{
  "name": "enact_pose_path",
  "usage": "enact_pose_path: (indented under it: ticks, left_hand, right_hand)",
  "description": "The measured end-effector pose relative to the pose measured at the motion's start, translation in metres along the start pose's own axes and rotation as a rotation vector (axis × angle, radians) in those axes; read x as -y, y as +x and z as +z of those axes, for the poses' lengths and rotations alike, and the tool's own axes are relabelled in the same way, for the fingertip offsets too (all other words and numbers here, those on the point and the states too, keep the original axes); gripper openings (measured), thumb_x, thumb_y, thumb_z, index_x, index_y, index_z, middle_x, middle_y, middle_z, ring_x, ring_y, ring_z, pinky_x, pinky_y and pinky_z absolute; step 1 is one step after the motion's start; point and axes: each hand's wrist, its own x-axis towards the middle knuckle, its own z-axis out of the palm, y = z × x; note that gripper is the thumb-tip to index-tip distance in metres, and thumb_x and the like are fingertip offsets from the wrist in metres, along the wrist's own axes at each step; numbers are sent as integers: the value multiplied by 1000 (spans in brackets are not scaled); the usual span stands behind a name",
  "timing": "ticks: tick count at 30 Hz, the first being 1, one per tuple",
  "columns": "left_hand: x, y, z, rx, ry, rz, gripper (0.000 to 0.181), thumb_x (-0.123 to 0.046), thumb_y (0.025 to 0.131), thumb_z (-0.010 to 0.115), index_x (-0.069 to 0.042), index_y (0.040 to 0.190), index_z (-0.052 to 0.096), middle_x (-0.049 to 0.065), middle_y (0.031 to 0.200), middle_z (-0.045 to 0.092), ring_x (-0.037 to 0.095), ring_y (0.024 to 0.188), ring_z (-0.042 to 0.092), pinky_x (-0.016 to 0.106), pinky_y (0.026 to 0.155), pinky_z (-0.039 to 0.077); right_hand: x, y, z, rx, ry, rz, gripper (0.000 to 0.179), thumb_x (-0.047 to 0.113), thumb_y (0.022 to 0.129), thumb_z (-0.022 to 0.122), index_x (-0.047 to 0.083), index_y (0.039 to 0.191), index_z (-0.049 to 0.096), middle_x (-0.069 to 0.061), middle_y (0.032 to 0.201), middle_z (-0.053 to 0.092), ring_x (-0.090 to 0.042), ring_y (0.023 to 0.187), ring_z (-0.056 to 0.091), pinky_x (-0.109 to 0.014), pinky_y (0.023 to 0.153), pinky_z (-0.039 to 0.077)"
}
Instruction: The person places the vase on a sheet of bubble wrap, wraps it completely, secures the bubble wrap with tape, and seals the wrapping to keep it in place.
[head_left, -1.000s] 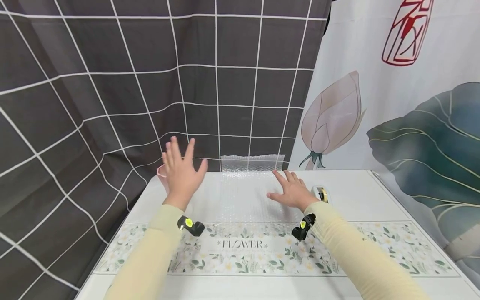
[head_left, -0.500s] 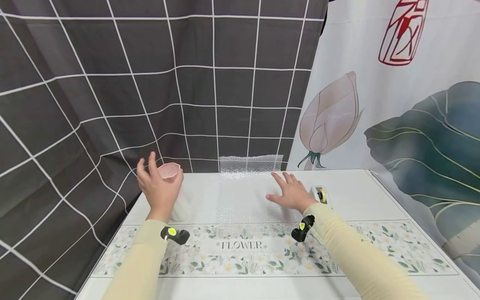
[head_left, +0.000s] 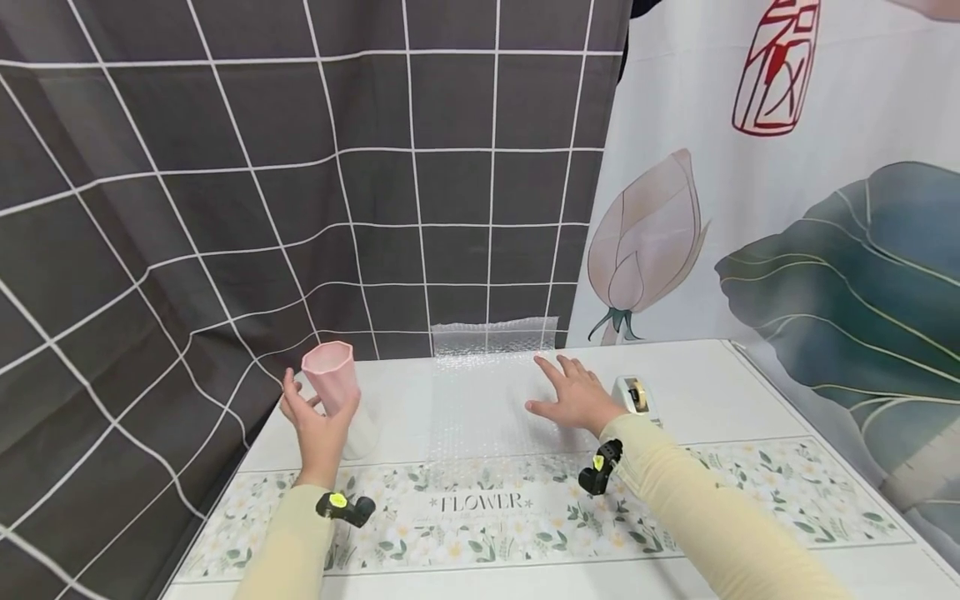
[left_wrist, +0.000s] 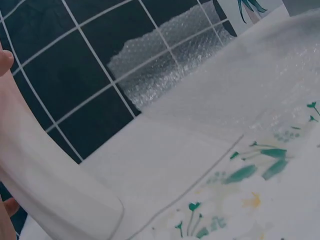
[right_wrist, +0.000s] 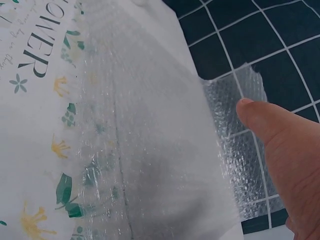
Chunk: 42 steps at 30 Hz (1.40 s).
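My left hand [head_left: 318, 429] grips a tall faceted vase [head_left: 336, 383], its thumb on the right side and fingers curled round the far left side. The vase is pink at its open rim and fades to white at the foot. In the left wrist view its pale lower body [left_wrist: 55, 185] slants across the left side, the foot close to the white tabletop. My right hand [head_left: 576, 402] spreads its fingers over the right edge of a clear sheet of bubble wrap [head_left: 480, 408]. The right wrist view shows its thumb [right_wrist: 270, 120] stretched above the sheet.
A small white dispenser with a yellowish roll [head_left: 636, 396] sits beyond my right wrist. The bubble wrap's far end hangs past the table's back edge. A dark grid curtain [head_left: 457, 192] and a white flower-printed curtain [head_left: 675, 250] stand behind the table [head_left: 705, 383].
My left hand has moved left and down from being raised with spread fingers, and now holds the vase, whose pink top shows more. The right hand stays over the bubble wrap.
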Motion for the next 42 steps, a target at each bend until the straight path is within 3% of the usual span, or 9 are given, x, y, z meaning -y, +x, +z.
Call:
enact_pose_path:
  ticks: [7,16,23,32,37,42]
  left_hand:
    - [13,-8,1,72,46,-78,112,-18,80,83,-23,162,7,25,148,24,42,119,48,52,98,42]
    - [30,-20,0,154,149,-196,109,-25,82,82,-18,162,8,25,145,30,45,127,44,59,105,39]
    - [37,-23,1,183,212,-140,84,-22,88,77,-1,154,30,28,140,40,46,132,43,60,113,30]
    - [32,-19,3,177,211,-131,76,-21,87,79,-1,148,39,26,141,46,45,133,46,59,112,33]
    - [25,-18,7,214,225,-145,77,-25,86,79,-3,149,39,25,141,45,45,132,46,61,111,34]
    - [16,-15,14,259,283,-99,79,-29,85,80,-6,150,41,23,138,48,43,130,48,61,109,35]
  right_hand:
    - [-1,-1,1,-13,2,4,87,57,93,62,18,162,25,-30,161,23,-53,148,19,-68,116,19]
    - [-3,-3,5,-10,15,-11,85,55,94,61,16,161,27,-32,159,25,-54,146,20,-70,114,19]
    - [-5,-3,10,-2,18,-4,84,52,94,63,16,161,27,-33,158,26,-54,146,22,-71,113,21]
    - [-5,-4,9,2,23,-4,84,53,94,62,16,160,27,-33,158,26,-55,145,22,-72,112,21]
    - [-4,-5,8,2,20,-11,84,53,94,62,16,160,27,-33,158,26,-55,145,22,-71,113,21]
    - [-3,-4,7,2,9,-12,85,56,93,61,16,161,27,-32,158,25,-54,146,22,-70,113,21]
